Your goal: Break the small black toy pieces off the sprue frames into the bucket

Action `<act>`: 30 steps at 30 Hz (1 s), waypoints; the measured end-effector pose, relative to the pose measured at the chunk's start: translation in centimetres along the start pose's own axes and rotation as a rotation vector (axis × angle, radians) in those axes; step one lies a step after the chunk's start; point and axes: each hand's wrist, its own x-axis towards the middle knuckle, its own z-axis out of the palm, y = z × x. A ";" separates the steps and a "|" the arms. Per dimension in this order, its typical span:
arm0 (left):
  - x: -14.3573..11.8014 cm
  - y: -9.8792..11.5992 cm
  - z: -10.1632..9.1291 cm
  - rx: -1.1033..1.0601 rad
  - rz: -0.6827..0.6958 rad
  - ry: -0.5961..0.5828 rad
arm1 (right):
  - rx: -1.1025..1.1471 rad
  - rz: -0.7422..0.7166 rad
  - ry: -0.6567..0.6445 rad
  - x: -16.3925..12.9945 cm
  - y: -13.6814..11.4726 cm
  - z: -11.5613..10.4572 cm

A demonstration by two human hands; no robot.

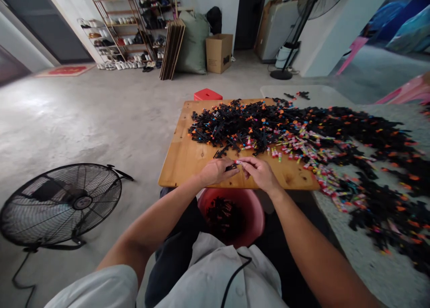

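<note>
Above the front edge of the wooden table (191, 169), my two hands meet at a small red-and-white tube (238, 162). My right hand (261, 173) pinches the tube between thumb and fingers. My left hand (217, 172) is closed on a black plastic toy gun (231, 167), mostly hidden by the fingers, and the tube lies against it. Just beyond my hands spreads a pile of black toy guns (218, 122) with orange and blue parts. Small bright-coloured tubes (311, 147) lie heaped to the right of my hands.
Under the table edge, between my knees, stands a red basin (253, 218) with black pieces inside. More black toy guns (372, 129) cover the stone-like surface at right. A floor fan (82, 203) stands at left, and a red stool (208, 94) behind the table.
</note>
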 end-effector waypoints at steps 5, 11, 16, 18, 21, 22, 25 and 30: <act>0.1 0.0 -0.1 0.037 0.032 -0.016 | -0.106 -0.050 0.070 -0.5 -0.8 0.1; 0.3 -0.3 -0.2 0.100 0.046 -0.057 | -0.210 -0.156 0.046 -0.9 -1.3 -0.3; -0.1 -0.1 0.0 0.071 0.019 -0.105 | -0.252 -0.075 -0.042 -1.0 -1.0 -1.0; -0.3 -0.1 0.4 0.044 -0.015 -0.080 | -0.256 -0.009 -0.037 -1.2 -0.6 -0.9; -0.4 -0.4 1.0 0.042 -0.007 -0.062 | -0.257 0.077 -0.029 -1.4 0.1 -0.6; -0.4 -0.5 1.1 0.043 0.013 -0.069 | -0.258 0.099 -0.024 -1.5 0.3 -0.4; -0.4 -0.8 1.1 0.039 0.059 -0.097 | -0.275 0.098 0.025 -1.7 0.8 -0.1; -0.4 -0.7 0.8 0.077 0.015 -0.128 | -0.224 0.096 0.003 -2.1 0.8 -0.1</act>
